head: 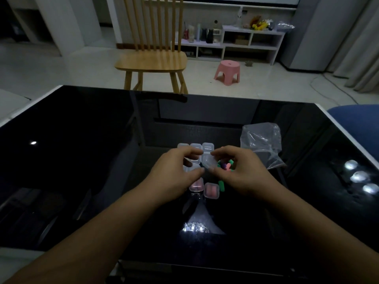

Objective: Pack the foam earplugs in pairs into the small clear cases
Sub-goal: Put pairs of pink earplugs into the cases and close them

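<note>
— Fingers (217,153) doing what?
— Both hands, left hand (176,173) and right hand (240,173), pinch one open clear case (208,160) above the tabletop (82,160).
— And the earplugs?
— Coloured earplugs (225,166) lie at 3 o'clock of that case, under the right hand; two filled cases (205,189) sit at 6 o'clock; a plastic bag (262,144) at 2.

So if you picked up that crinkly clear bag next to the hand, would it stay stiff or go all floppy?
Probably floppy: the clear bag is thin, crumpled film that slumps on the black table. It looks empty, so likely very light. It may slide easily on that glossy top if pushed.
</note>
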